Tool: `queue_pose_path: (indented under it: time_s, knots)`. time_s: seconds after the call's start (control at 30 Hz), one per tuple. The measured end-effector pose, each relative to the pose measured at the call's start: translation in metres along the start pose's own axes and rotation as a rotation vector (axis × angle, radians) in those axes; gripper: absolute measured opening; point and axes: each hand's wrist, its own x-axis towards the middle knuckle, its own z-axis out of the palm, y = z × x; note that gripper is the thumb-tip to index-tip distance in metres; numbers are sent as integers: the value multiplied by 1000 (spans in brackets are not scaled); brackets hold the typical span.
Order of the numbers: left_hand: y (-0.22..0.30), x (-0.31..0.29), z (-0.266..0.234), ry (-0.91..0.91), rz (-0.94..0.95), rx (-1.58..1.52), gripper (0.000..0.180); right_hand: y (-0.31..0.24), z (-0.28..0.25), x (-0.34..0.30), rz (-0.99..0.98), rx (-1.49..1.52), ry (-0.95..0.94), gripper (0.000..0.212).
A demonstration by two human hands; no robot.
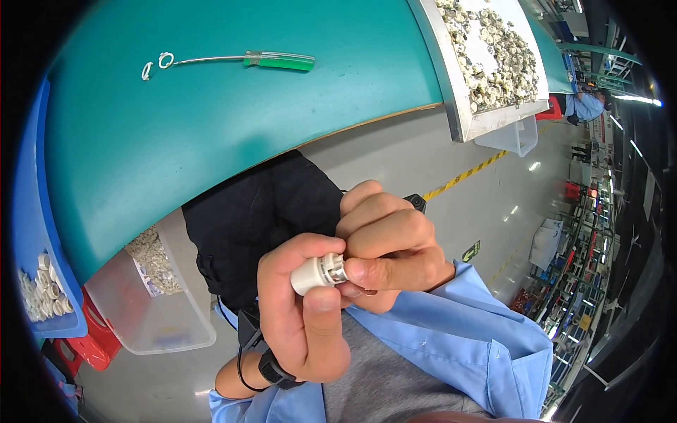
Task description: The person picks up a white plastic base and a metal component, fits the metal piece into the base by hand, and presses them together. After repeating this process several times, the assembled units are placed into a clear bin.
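My left hand (pixel 310 317) is closed around a small white plastic cylinder (pixel 308 276), which lies tilted between thumb and forefinger. It looks like a lamp holder. A shiny metal piece (pixel 334 270) shows at its right end, where the thumb and bent fingers of my right hand (pixel 391 243) pinch against it. How deep the metal sits in the white part is hidden by the fingertips. Beyond the hands, on the green table, lies a screwdriver (pixel 279 60) with a green clear handle. Two white rings (pixel 166 60) lie by its tip.
The green tabletop (pixel 211 134) ends just ahead of my lap. A metal-edged tray (pixel 455 106) of small parts stands at far right. A clear bin (pixel 169 331) with pale bits is under the table at left, beside a blue tray (pixel 67 310) of white parts and a red stool (pixel 99 338).
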Motion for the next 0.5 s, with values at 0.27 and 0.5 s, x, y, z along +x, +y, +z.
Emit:
queue_pose_path:
  time_s: [0.27, 0.5]
  knots:
    - [-8, 1, 2, 0, 35, -120, 33, -1, -6, -2, 86, 39, 6, 21]
    - [-4, 5, -5, -19, 4, -71, 35, 1, -17, 5, 78, -109, -103, 27]
